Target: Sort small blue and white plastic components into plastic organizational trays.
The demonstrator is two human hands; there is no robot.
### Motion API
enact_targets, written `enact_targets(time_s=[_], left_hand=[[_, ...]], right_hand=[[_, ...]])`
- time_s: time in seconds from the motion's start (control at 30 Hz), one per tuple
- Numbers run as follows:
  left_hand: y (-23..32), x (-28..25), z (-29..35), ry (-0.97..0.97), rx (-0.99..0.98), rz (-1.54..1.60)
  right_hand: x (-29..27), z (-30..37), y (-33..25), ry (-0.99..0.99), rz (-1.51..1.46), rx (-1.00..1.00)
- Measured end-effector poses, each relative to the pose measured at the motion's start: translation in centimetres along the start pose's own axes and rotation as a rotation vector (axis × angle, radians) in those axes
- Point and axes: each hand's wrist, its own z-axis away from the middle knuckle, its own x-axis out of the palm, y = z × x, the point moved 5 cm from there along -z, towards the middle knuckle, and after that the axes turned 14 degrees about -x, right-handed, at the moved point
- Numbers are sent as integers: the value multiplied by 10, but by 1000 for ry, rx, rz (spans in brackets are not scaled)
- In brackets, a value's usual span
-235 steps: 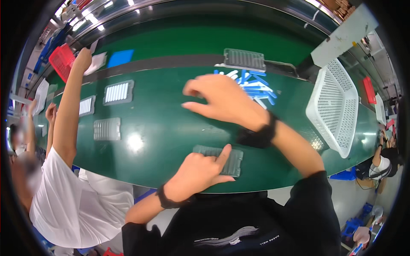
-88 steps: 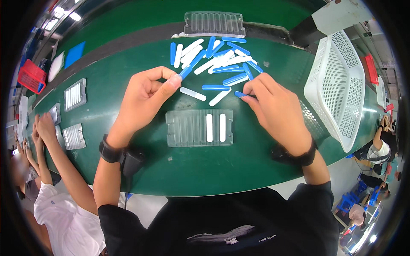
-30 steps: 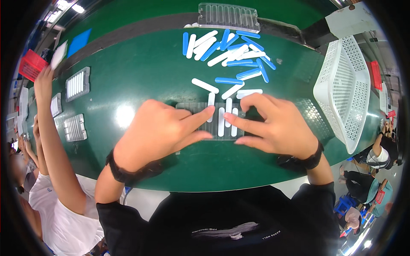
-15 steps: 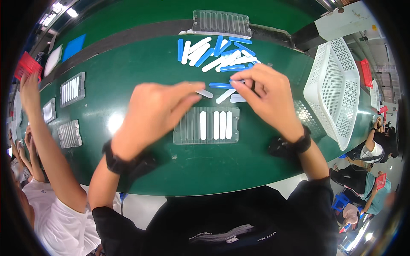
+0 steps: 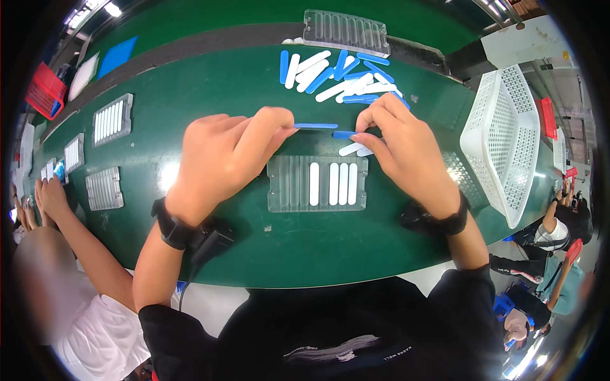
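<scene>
Between the thumb and fingers of my left hand (image 5: 229,143) is the end of a thin blue strip (image 5: 316,126), which points right. My right hand (image 5: 406,140) pinches another blue strip (image 5: 344,134), its free end toward the left one. Both hands are closed, above the far edge of a clear grooved tray (image 5: 290,184). Several white strips (image 5: 333,184) lie in grooves on the tray's middle and right; its left grooves are bare. Under my right fingers, a loose white strip (image 5: 349,149) rests on the table, next to another partly hidden by the hand.
A mixed pile of blue and white strips (image 5: 318,70) lies farther back, before another clear tray (image 5: 346,33). At right stands a white perforated basket (image 5: 473,143). More trays (image 5: 103,188) sit at left, near a co-worker's arm (image 5: 92,244) and a red basket (image 5: 43,92).
My left hand, earlier at a whitish strip, now grips a blue strip. My right hand still pinches blue, slightly lower in view. The co-worker's raised arm at left has come down.
</scene>
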Motion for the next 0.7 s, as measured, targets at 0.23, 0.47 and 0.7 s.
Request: enact_targets(time_s=[0.23, 0.47, 0.7], left_hand=[[38, -33, 10, 116, 333, -201], [40, -26, 14, 113, 363, -178], [35, -21, 12, 58, 368, -182]], right_hand=[[-1, 2, -3, 33, -293, 75], [6, 8, -3, 75, -1123, 377], [9, 12, 4, 97, -1239, 484]])
